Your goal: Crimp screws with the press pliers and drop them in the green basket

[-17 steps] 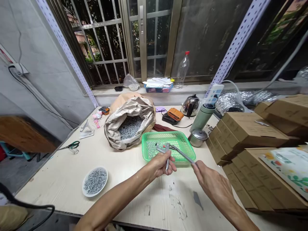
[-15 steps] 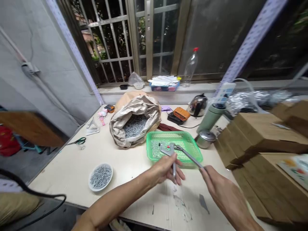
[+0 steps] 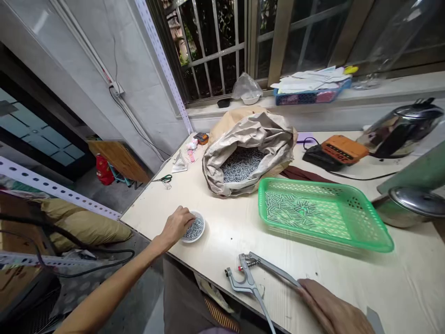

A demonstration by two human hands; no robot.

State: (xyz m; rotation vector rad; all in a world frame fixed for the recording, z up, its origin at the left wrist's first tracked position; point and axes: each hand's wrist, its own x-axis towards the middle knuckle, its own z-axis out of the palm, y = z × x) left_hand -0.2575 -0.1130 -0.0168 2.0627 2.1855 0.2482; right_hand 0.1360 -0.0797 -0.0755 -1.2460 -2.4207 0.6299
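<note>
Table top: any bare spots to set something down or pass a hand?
Bare wood lies between the small dish, paper bag and green basket, above the pliers. Another strip runs right of the pliers, below the basket. Crowded: the back edge with scissors, orange device, kettle.

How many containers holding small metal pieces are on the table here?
3: the small white dish under the left hand, the crumpled brown paper sack at the back, and the green plastic mesh basket to the right. Others may be out of view.
</note>
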